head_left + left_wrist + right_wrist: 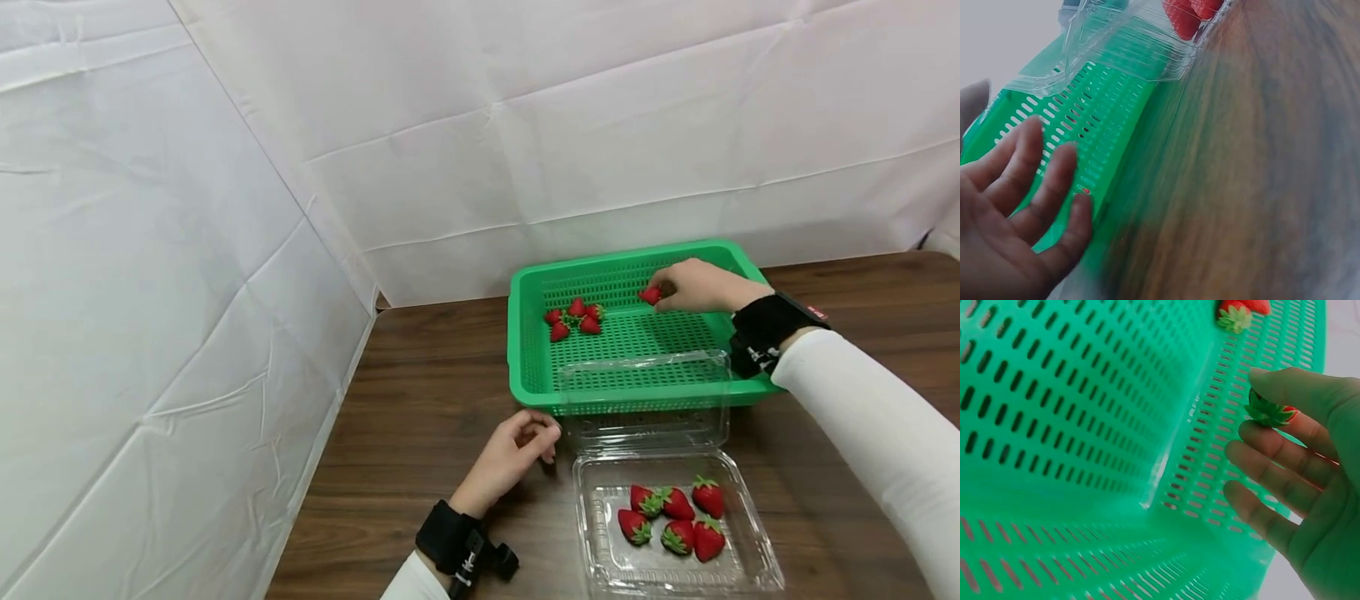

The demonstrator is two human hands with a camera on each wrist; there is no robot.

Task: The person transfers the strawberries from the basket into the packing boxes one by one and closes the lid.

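Note:
My right hand [697,286] pinches a strawberry [650,296] between thumb and fingers, inside the green basket [525,358]. In the right wrist view the held strawberry [1269,414] shows its leafy cap, above the slotted floor. Several strawberries [577,308] lie clustered in the basket's left part. Nearer me, a clear plastic clamshell box [600,567] stands with its lid [645,425] raised against the basket's front, and several strawberries [678,504] lie in its tray. My left hand [510,454] holds nothing, beside the lid's left edge; its fingers [1054,181] are loosely bent in the left wrist view.
The brown wooden table [420,392] carries the basket and the box. White cloth [600,125] hangs behind the table, and another white sheet [187,333] borders its left side. The basket's walls rise around the right hand.

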